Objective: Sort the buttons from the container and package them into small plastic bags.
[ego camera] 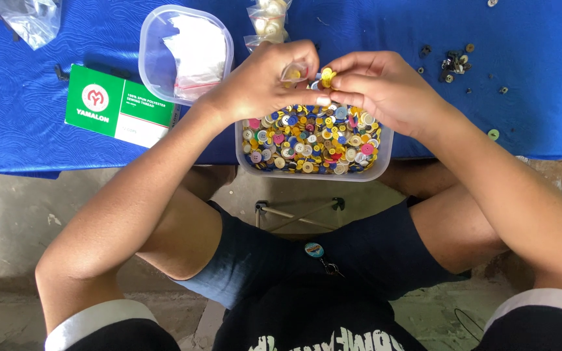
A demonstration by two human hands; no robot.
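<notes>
Pinching yellow buttons (pixel 326 76) with my right hand (pixel 375 88), I am feeding them toward a small clear bag (pixel 294 71) pinched in my left hand (pixel 268 81). They feel light, hard and slippery; edge grips suit them. Below sits the button tub (pixel 313 170) on the blue surface (pixel 528 84).

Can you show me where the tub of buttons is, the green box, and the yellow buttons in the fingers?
tub of buttons (pixel 312 173), head view, front rim.
green box (pixel 120 107), head view, top face.
yellow buttons (pixel 326 76), head view, button face.
</notes>
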